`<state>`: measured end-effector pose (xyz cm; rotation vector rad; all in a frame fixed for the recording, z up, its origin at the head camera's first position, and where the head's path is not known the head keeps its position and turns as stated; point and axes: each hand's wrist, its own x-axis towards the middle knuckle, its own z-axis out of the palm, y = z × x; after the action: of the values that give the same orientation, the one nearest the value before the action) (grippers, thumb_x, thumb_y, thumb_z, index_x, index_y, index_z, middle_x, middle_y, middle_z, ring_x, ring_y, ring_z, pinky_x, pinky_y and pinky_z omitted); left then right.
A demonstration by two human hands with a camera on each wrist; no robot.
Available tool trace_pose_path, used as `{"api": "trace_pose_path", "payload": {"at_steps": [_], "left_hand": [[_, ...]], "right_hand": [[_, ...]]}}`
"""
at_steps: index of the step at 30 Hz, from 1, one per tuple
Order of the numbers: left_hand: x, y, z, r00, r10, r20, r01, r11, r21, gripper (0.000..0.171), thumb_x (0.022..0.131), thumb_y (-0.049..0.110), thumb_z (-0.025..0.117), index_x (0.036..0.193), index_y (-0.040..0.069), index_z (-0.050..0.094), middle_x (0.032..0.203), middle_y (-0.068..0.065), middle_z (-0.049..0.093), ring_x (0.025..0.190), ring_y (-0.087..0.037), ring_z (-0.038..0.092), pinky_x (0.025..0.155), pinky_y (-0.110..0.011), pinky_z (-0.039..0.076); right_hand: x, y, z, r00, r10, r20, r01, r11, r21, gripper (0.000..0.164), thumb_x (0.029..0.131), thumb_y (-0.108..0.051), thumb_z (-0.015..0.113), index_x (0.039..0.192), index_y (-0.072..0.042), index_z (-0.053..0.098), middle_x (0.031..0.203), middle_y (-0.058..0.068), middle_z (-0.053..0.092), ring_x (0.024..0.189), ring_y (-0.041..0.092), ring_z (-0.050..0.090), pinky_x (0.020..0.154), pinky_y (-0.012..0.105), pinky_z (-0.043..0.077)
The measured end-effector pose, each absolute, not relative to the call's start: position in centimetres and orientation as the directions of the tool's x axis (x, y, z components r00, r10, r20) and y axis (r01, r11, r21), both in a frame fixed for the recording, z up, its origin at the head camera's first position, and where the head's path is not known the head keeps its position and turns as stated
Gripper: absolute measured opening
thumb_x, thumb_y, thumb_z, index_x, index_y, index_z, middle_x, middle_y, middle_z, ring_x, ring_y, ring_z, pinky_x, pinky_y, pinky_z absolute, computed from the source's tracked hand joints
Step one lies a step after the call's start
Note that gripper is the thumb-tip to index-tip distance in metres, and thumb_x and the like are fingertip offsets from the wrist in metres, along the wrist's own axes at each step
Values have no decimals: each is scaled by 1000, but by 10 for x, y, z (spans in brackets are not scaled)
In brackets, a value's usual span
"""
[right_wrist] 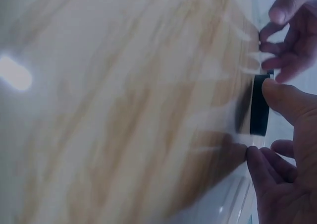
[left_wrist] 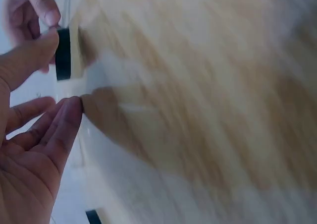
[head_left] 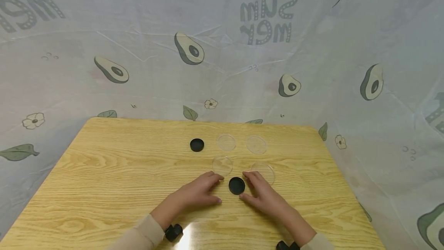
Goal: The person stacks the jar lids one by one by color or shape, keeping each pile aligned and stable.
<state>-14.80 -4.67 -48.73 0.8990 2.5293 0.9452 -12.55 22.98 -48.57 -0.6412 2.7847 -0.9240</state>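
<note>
A shallow round black lid (head_left: 237, 185) lies on the wooden table between the two hands. My left hand (head_left: 201, 192) is a short way to its left, thumb and fingers spread apart with nothing held. On the other side, my right hand (head_left: 265, 198) has thumb and fingertips right at the lid's edge, fingers relaxed. Seen from the right wrist, the thumb overlaps the side of the black lid (right_wrist: 259, 105). A clear round disc (head_left: 222, 163) lies just beyond the left fingertips. Another clear disc (head_left: 268, 173) is partly covered by the right fingers.
A second black lid (head_left: 197, 145) sits farther back on the table (head_left: 121, 165). To its right are two more clear discs, one nearer (head_left: 226, 142) and one farther right (head_left: 256, 144). A printed cloth (head_left: 149, 88) hangs behind the table's back edge.
</note>
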Motion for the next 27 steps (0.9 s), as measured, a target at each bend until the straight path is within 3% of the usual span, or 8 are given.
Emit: {"api": "trace_pose_path", "payload": {"at_steps": [7,13,27], "left_hand": [[-144,-30,-485,-759,650,-28,505,616,605,63,94,24,80,147,0,54,127,-7,60,103,-9,57,94,-29,54],[-146,-20,-488,-763,647,-9,511,611,605,60,95,19,78,146,-2,55,119,-5,56,91,-7,49,81,-22,47],[-147,-2,-491,-800,600,3,482,640,598,47,93,17,80,134,1,63,108,-3,55,87,-7,47,80,-21,46]], "right_hand": [[-125,222,-491,-902,-432,1,-356,741,-570,70,98,-35,76,151,1,49,143,13,57,134,31,55,109,52,50],[-126,218,-491,-899,-438,4,-367,748,-554,65,98,-32,76,149,1,52,138,11,59,129,28,56,105,49,53],[-126,212,-492,-899,-438,15,-367,733,-572,54,97,-26,77,142,-2,58,132,11,61,121,24,59,97,43,56]]}}
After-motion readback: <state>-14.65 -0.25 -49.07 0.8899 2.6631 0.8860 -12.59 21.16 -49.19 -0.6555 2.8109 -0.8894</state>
